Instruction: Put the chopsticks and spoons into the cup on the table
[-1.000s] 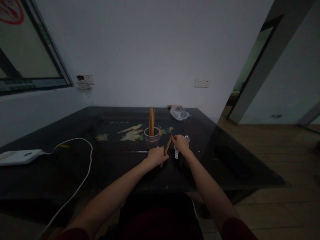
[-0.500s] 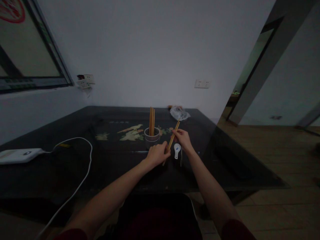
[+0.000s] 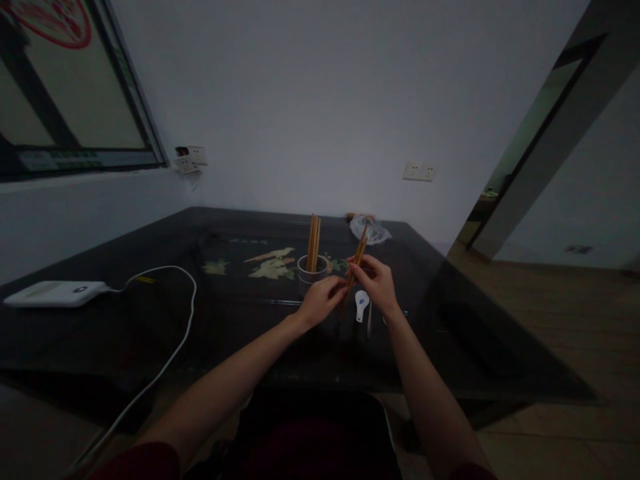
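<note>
Clamping chopsticks [image 3: 361,245]: left hand [image 3: 320,301], right hand [image 3: 380,283]; cup [image 3: 310,275] just beside, spoon [image 3: 361,304] beneath, bare table [image 3: 450,293] rightward.

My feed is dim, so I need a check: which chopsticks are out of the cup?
The tilted pair gripped between the left hand and right hand, just right of the cup; the other chopsticks stand upright inside it.

No legible text or labels.
</note>
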Motion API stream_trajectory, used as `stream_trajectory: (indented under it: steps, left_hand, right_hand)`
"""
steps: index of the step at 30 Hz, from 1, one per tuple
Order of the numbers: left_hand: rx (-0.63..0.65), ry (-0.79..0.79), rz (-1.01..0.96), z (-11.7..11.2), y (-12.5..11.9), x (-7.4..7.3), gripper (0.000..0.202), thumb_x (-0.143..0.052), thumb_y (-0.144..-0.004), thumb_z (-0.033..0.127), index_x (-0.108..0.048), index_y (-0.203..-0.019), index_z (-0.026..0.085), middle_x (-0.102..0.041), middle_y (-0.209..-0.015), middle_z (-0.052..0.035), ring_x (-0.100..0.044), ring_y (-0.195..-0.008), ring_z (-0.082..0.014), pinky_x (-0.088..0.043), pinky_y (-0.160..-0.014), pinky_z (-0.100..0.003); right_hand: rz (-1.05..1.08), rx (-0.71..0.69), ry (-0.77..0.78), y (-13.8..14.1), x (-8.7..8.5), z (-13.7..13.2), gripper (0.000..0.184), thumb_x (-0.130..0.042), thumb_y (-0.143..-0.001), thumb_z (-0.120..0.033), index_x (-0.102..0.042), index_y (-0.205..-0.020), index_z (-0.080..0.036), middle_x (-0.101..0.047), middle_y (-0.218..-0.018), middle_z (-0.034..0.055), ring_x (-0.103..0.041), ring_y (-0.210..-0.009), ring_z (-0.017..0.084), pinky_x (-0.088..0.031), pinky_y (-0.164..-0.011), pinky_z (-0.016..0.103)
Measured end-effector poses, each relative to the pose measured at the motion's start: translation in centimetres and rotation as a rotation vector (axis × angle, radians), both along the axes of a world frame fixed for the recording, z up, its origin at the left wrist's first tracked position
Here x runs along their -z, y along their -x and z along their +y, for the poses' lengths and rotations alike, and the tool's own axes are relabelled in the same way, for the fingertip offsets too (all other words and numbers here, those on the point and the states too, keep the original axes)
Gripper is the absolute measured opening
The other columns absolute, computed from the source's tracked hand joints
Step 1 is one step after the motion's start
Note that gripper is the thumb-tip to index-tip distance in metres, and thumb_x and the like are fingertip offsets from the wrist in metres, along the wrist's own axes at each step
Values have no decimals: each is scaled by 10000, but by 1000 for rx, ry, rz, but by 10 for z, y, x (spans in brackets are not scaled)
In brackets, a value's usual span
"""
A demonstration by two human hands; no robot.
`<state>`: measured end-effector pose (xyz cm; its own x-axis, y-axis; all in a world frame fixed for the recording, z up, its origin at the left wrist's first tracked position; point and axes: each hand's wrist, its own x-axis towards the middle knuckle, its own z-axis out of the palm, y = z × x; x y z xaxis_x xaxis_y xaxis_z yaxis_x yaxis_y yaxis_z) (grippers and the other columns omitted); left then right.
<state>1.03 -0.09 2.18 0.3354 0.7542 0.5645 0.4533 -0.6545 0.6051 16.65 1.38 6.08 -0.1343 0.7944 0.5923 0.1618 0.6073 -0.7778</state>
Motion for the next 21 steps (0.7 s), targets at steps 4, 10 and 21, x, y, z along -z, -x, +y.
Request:
stream_trajectory:
  steps: [4,10,21]
  left_hand:
    - [40,14,-42,3,0,3,182,-500,-877,270,-608,-955,147,-625,-838,-37,-554,-718,-141,-414,-637,-232]
    - [53,49,-39,8,1,8,189,-503,-875,290,-613,-912,141,-614,-773,-26,-533,-660,-129,-406,-606,-230]
    - [70,75,-1,12,4,8,230,-527,-861,330,-635,-836,128,-585,-678,-1,-497,-593,-107,-363,-566,-215]
  right_hand:
    - [-36,-47,0,-2,2,2,269,-599,-797,-417,-664,-916,-185,-674,-814,41,-643,-692,178,-537,-569,256]
    - [-114,-60,-14,-4,4,4,252,-607,-797,-397,-665,-895,-172,-668,-843,58,-644,-735,192,-540,-631,275]
    - [-182,-104,35,-7,2,7,245,-632,-772,-379,-676,-849,-151,-672,-809,63,-644,-768,208,-541,-678,307]
